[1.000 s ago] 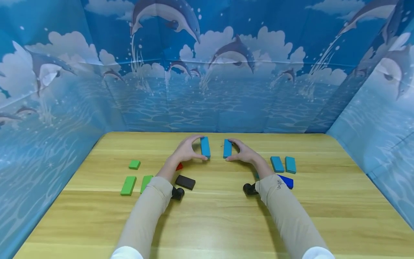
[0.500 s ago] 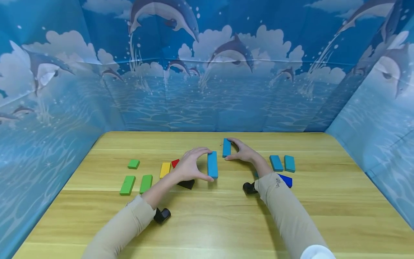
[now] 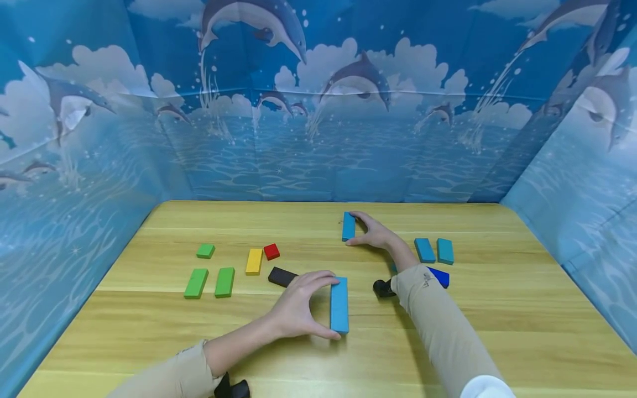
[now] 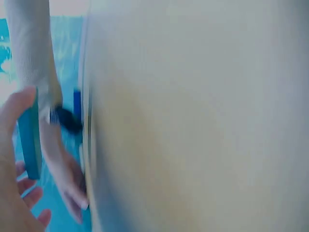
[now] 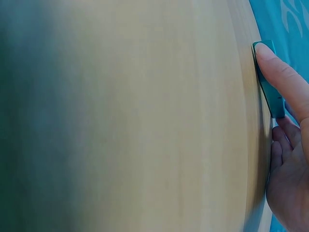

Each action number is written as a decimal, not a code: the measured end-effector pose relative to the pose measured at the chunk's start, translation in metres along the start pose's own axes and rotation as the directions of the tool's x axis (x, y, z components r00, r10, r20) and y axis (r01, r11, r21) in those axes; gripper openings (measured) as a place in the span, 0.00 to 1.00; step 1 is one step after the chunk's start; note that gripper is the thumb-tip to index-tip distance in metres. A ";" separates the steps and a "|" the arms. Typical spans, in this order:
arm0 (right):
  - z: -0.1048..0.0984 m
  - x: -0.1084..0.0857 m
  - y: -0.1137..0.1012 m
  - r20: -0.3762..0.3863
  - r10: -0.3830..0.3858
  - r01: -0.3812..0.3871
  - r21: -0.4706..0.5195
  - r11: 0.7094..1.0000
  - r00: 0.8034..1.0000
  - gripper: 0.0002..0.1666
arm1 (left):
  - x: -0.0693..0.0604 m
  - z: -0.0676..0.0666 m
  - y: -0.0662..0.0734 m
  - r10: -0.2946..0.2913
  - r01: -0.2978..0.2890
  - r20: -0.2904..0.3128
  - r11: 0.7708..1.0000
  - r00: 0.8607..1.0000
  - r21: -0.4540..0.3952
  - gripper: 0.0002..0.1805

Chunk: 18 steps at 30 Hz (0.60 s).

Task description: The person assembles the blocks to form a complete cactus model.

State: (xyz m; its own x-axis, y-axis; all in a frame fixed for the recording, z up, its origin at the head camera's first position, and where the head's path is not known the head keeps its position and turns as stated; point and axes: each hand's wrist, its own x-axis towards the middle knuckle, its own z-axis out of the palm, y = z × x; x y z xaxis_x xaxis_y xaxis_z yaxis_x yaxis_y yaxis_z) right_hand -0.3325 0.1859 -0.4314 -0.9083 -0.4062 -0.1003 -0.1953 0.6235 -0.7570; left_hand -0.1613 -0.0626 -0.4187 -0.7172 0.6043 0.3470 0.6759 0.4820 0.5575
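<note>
In the head view my left hand [image 3: 298, 307] pinches a light blue rectangular block [image 3: 339, 305] by its two ends, thumb at the near end. The left wrist view shows this blue block [image 4: 30, 140] held up off the table. Farther back, my right hand [image 3: 373, 232] grips another light blue block [image 3: 349, 226], again thumb and fingers at opposite ends. In the right wrist view that second block [image 5: 270, 92] lies at or very close to the tabletop; any small gap cannot be made out.
Left of centre lie green blocks [image 3: 224, 282], a yellow block [image 3: 254, 262], a red block [image 3: 271, 252] and a black block [image 3: 281, 277], partly behind my left hand. To the right are two teal blocks [image 3: 445, 251] and a dark blue block [image 3: 440, 277], partly covered by my sleeve.
My left hand has carried its light blue block from the back of the table toward me and slightly right, uncovering the yellow and red blocks. The right hand stays in place.
</note>
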 end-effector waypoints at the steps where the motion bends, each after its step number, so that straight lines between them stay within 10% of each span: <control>1: 0.000 0.000 0.000 0.002 -0.007 0.007 0.006 1.000 1.000 0.54 | -0.005 0.003 0.003 0.012 -0.012 -0.005 1.000 1.000 -0.006 0.47; 18: -0.001 -0.001 -0.001 0.024 -0.009 0.008 0.031 0.999 1.000 0.55 | -0.049 0.042 0.021 0.083 -0.083 -0.009 0.997 0.996 0.009 0.46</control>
State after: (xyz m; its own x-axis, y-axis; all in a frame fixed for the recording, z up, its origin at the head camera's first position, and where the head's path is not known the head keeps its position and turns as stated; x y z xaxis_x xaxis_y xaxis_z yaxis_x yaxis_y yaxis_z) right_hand -0.3314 0.1868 -0.4297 -0.8976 -0.4272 -0.1089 -0.1911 0.5995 -0.7772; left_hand -0.1048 -0.0552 -0.4558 -0.6600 0.6364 0.3992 0.7347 0.4357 0.5200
